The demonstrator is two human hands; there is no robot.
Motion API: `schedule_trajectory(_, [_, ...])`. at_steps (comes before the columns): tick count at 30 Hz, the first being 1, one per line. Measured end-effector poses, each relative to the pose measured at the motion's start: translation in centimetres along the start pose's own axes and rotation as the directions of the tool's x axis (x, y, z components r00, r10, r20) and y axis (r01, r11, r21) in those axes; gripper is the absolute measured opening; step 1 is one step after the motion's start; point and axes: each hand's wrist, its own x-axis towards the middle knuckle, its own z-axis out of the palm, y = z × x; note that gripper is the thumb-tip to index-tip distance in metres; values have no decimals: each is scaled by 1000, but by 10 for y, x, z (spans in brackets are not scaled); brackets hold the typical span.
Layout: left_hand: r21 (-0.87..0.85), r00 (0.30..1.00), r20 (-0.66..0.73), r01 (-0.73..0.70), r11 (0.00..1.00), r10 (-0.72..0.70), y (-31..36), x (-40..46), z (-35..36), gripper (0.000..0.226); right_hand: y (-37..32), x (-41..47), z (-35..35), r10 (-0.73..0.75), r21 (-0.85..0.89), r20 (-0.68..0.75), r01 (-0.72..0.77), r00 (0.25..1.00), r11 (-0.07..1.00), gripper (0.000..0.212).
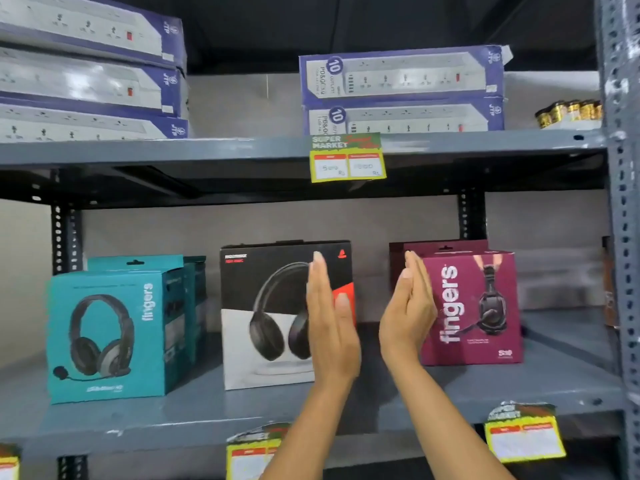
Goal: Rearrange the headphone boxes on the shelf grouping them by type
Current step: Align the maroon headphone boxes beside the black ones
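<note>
Three groups of headphone boxes stand on the grey shelf [207, 410]. A teal box [107, 336] is at the left, with more teal boxes [187, 271] behind it. A black, white and red box [266, 317] stands in the middle. A maroon box [474, 306] stands at the right with another maroon box [446, 245] behind it. My left hand [330, 323] is flat and upright in front of the middle box's right side. My right hand [408, 310] is flat and upright at the maroon box's left edge. Neither hand holds anything.
Blue power-strip boxes [401, 88] lie stacked on the upper shelf, more [86, 71] at its left. Gold-topped small items [568, 114] sit at the upper right. Yellow price tags [347, 157] hang on shelf edges. A perforated steel upright [623, 237] bounds the right side.
</note>
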Motion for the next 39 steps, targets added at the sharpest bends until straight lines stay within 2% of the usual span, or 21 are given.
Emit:
schedule_trajectory(3, [-56, 994, 100, 44, 997, -38, 8, -15, 58, 51, 22, 28, -29, -13, -34, 19, 14, 1000, 999, 42])
schedule_trajectory(6, [-168, 942, 203, 304, 938, -269, 2, -23, 106, 51, 49, 55, -60, -22, -83, 28, 24, 999, 996, 43])
schedule_trajectory(8, [-219, 856, 231, 509, 832, -463, -3, -24, 133, 52, 74, 80, -79, 30, -169, 21, -26, 999, 985, 47])
schedule_trajectory(10, [-272, 733, 255, 680, 681, -630, -8, -23, 153, 55, 101, 107, -97, 167, -254, -15, -166, 986, 953, 51])
schedule_trajectory(13, [-252, 612, 281, 790, 559, -739, -21, -19, 170, 58, 142, 145, -124, 429, -238, -16, -421, 903, 875, 52])
schedule_trajectory(15, [-240, 552, 302, 833, 498, -777, -32, -17, 176, 62, 167, 161, -138, 633, -111, 119, -624, 765, 774, 54])
schedule_trajectory(17, [-225, 514, 318, 857, 464, -797, -40, -15, 181, 65, 189, 168, -148, 769, -104, 264, -775, 583, 623, 57])
schedule_trajectory(18, [-216, 503, 324, 864, 455, -801, -43, -14, 181, 66, 197, 167, -150, 790, -135, 331, -803, 516, 581, 57])
schedule_trajectory(20, [-213, 468, 331, 883, 418, -819, -52, -11, 182, 68, 212, 164, -148, 781, -149, 443, -823, 439, 547, 53])
schedule_trajectory(25, [-205, 356, 399, 933, 297, -845, -85, 0, 180, 69, 212, 156, -128, 742, -210, 567, -808, 358, 550, 56])
schedule_trajectory(29, [-200, 311, 452, 949, 245, -836, -107, 3, 185, 61, 224, 155, -112, 736, -202, 589, -821, 334, 534, 60])
schedule_trajectory(32, [-223, 308, 456, 948, 228, -835, -113, 3, 185, 62, 235, 158, -101, 748, -201, 579, -832, 325, 517, 62])
schedule_trajectory(35, [-274, 334, 425, 933, 231, -841, -112, 1, 178, 68, 243, 154, -91, 747, -205, 574, -825, 335, 527, 51])
schedule_trajectory(39, [-304, 343, 383, 923, 234, -857, -105, -2, 163, 62, 241, 146, -84, 751, -214, 578, -830, 318, 515, 44])
